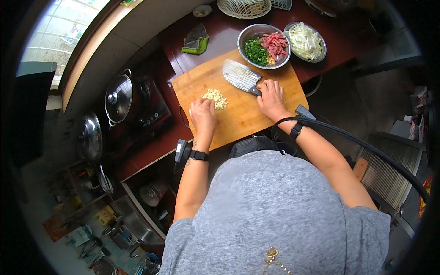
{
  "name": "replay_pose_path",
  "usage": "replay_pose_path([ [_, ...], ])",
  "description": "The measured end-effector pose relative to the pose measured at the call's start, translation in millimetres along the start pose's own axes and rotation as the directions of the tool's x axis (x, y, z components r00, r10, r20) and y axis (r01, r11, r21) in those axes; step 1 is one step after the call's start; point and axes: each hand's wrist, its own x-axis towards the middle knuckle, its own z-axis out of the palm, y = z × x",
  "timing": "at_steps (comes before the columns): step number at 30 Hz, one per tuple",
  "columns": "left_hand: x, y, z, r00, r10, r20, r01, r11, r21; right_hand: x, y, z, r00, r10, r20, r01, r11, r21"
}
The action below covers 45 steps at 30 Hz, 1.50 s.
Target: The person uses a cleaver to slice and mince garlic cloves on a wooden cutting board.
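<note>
A wooden cutting board [237, 120] lies before me. On its left part is a small heap of minced garlic [216, 98]; my left hand [203, 111] is at the heap's near edge with fingers curled, and whether it pinches any bits is hidden. My right hand [271, 98] rests on the board by the handle of a cleaver [240, 76], which lies flat with its blade toward the far left; whether the fingers grip the handle is unclear. A steel bowl [241, 57] with chopped green onion [255, 51], sliced meat [275, 44] and yellowish bits overlaps the board's far edge.
Right of the bowl stands a dish of sliced pale vegetable [306, 42]. A green-grey cloth [196, 41] and a white plastic basket [244, 7] are farther back. A lidded pot [118, 98] stands at the cooktop on the left. A black cable [361, 149] arcs beside my right arm.
</note>
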Motion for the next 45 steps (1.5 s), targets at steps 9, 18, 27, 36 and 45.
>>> replay_pose_path([
  [9, 3.5, -0.5, -20.7, 0.716, -0.307, 0.627, 0.604, -0.177, -0.777, 3.4, -24.3, -18.1, 0.970, -0.223, 0.099, 0.198, 0.957, 0.213],
  [18, -11.5, 19.9, -50.0, 0.675, -0.244, 0.697, 0.581, -0.406, -0.705, 21.8, -83.0, 29.1, 0.889, -0.446, 0.098, 0.434, 0.892, 0.128],
  [27, -23.5, 16.8, -47.6, 0.668, -0.317, 0.673, 0.643, -0.209, -0.737, 23.8, -94.5, 16.8, 0.836, -0.538, 0.111, 0.523, 0.841, 0.140],
  [36, -16.8, 30.1, -38.6, 0.745, -0.420, 0.518, 0.631, 0.191, -0.752, 37.0, -70.6, 7.7, 0.891, -0.435, 0.131, 0.404, 0.890, 0.210],
  [45, -29.9, 18.6, 5.8, 0.954, -0.299, 0.030, 0.267, 0.799, -0.539, 22.8, -56.0, -14.2, 0.909, -0.414, -0.040, 0.407, 0.867, 0.286],
])
